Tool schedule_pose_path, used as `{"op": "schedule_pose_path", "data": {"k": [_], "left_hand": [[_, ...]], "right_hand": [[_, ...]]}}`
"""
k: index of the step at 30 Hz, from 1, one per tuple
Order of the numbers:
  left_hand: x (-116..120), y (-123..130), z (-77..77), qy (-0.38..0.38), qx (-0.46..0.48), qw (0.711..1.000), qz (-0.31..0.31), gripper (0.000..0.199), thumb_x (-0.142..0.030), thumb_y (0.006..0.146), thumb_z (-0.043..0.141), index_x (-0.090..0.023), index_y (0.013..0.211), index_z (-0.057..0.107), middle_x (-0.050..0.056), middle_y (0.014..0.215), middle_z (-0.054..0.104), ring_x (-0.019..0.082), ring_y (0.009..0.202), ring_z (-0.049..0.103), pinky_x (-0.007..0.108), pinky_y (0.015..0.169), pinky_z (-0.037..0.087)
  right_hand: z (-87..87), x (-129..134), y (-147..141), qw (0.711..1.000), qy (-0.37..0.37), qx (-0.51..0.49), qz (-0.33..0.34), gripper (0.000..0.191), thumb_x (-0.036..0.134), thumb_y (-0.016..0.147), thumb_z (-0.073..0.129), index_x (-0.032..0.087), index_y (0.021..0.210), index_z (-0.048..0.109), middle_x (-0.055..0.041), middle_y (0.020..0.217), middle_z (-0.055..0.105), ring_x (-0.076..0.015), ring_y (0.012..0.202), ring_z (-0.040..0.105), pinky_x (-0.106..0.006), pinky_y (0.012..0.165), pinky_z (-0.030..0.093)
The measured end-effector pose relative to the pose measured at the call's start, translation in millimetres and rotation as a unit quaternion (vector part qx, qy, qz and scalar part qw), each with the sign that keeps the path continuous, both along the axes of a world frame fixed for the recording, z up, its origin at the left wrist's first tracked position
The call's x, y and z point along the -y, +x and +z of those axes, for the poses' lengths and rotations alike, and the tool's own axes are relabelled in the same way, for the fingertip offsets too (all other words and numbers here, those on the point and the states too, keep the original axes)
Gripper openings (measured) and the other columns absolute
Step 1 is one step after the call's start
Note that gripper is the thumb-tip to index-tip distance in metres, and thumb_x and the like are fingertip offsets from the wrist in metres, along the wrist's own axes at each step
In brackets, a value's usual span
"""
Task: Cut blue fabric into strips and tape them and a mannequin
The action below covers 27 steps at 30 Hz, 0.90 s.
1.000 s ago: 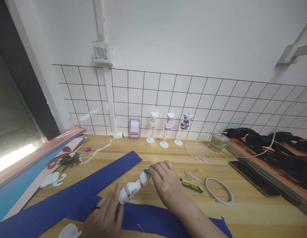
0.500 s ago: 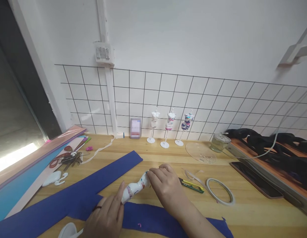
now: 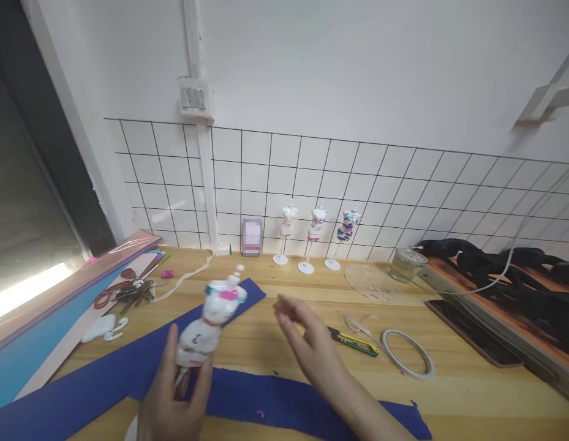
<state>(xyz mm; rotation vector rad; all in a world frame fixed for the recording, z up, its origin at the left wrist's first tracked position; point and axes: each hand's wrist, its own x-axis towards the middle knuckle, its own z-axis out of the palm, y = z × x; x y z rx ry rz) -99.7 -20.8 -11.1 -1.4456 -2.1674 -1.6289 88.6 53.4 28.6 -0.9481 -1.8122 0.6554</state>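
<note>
My left hand (image 3: 176,389) is closed around the lower part of a small white dress form (image 3: 206,327), with its thumb and fingers on either side. The form tilts to the right and carries pink, teal and dark patches. Part of its stand is hidden behind the hand. My right hand (image 3: 307,334) is apart from it, fingers loosely curved and slightly blurred, with nothing visible in them. Strips of blue fabric (image 3: 247,395) lie beneath both hands. A yellow-green utility knife (image 3: 355,342) rests just right of my right hand.
Three small dress forms (image 3: 315,229) stand by the wall. To the right are a tape roll (image 3: 385,343), a clear disc (image 3: 357,278), a glass of liquid (image 3: 407,264) and a dark phone (image 3: 472,331). Keys (image 3: 135,293), red-handled scissors (image 3: 103,298) and white earphones (image 3: 116,331) lie left.
The dress form has turned from lying sideways between both hands to nearly upright in my left hand, moving left. My right hand has let go of it.
</note>
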Motion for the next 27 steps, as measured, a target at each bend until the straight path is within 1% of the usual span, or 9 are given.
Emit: {"op": "schedule_pose_path", "data": {"k": [2,7,10,15,18,20,22,24,27], "left_hand": [[1.7,-3.1,8.3,0.039,0.188,0.98,-0.058,0.053,-0.036,0.074,0.058,-0.023,0.123,0.041,0.006,0.091,0.063,0.019,0.079,0.064,0.026,0.063,0.053],[6.2,-4.0,22.1,0.062,0.425,0.865,-0.258,0.027,-0.037,0.069,0.063,-0.025,0.087,0.048,-0.004,0.07,0.047,0.009,0.053,0.047,0.022,0.046,0.045],[8.2,4.2,21.2,0.055,0.493,0.794,-0.351,0.02,-0.041,0.073,0.057,-0.025,0.08,0.048,-0.005,0.068,0.044,0.007,0.049,0.039,0.02,0.044,0.039],[12.7,20.1,18.9,0.022,0.527,0.756,-0.387,0.026,-0.042,0.069,0.062,-0.027,0.086,0.049,-0.005,0.068,0.043,0.006,0.051,0.037,0.019,0.045,0.035],[16.8,25.9,14.5,0.006,0.501,0.775,-0.385,0.033,-0.046,0.071,0.059,-0.029,0.097,0.049,-0.003,0.071,0.047,0.008,0.053,0.042,0.02,0.045,0.038],[17.6,26.8,5.3,-0.003,0.435,0.816,-0.38,0.042,-0.05,0.073,0.055,-0.029,0.108,0.047,0.001,0.081,0.055,0.014,0.066,0.054,0.025,0.053,0.046],[15.1,25.2,-7.2,-0.026,0.307,0.884,-0.352,0.053,-0.049,0.073,0.055,-0.027,0.119,0.042,0.009,0.104,0.058,0.024,0.096,0.057,0.034,0.074,0.05],[9.8,21.9,-18.5,-0.049,0.128,0.946,-0.295,0.062,-0.047,0.072,0.057,-0.021,0.125,0.038,0.015,0.123,0.051,0.031,0.117,0.044,0.045,0.09,0.043],[0.4,16.1,-25.7,-0.048,-0.116,0.965,-0.229,0.053,-0.04,0.076,0.056,-0.016,0.121,0.042,0.018,0.123,0.05,0.031,0.118,0.043,0.05,0.093,0.04]], "right_hand": [[-4.7,17.9,-13.2,0.994,-0.073,0.032,0.073,0.027,0.021,0.083,0.048,0.019,0.109,0.056,-0.0059,0.095,0.064,-0.0158,0.081,0.06,-0.028,0.075,0.048],[-19.7,58.1,-46.2,0.959,-0.124,0.176,0.184,0.033,0.017,0.067,0.063,0.021,0.1,0.06,-0.0029,0.085,0.065,-0.0156,0.068,0.06,-0.02,0.059,0.044],[-24.6,63.7,-53.4,0.955,-0.079,0.233,0.165,0.017,0.015,0.07,0.058,0.02,0.086,0.062,-0.0027,0.078,0.065,-0.0163,0.068,0.06,-0.02,0.059,0.042],[-25.2,61.6,-50.0,0.958,-0.06,0.203,0.193,0.019,0.005,0.072,0.047,0.018,0.074,0.061,0.0001,0.071,0.062,-0.0107,0.062,0.057,-0.016,0.056,0.038],[-21.3,63.6,-47.9,0.954,-0.122,0.197,0.19,0.014,0.008,0.07,0.054,0.017,0.077,0.061,0.0003,0.072,0.061,-0.0101,0.061,0.055,-0.015,0.05,0.036],[-18.8,63.8,-45.3,0.95,-0.127,0.21,0.194,0.007,0.012,0.071,0.057,0.017,0.074,0.061,-0.0004,0.075,0.062,-0.0109,0.064,0.056,-0.015,0.052,0.037],[-18.6,60.7,-39.5,0.945,-0.097,0.238,0.203,0.01,0.011,0.074,0.053,0.016,0.069,0.06,-0.0003,0.073,0.062,-0.0109,0.063,0.056,-0.016,0.054,0.038],[-21.5,53.5,-29.5,0.94,-0.051,0.278,0.19,0.015,0.009,0.075,0.049,0.016,0.065,0.058,-0.0004,0.069,0.062,-0.0107,0.059,0.055,-0.017,0.053,0.038],[-26.2,37.8,-8.5,0.934,0.012,0.329,0.139,0.015,0.012,0.077,0.049,0.017,0.066,0.057,-0.0018,0.068,0.062,-0.0118,0.057,0.054,-0.019,0.053,0.038]]}}
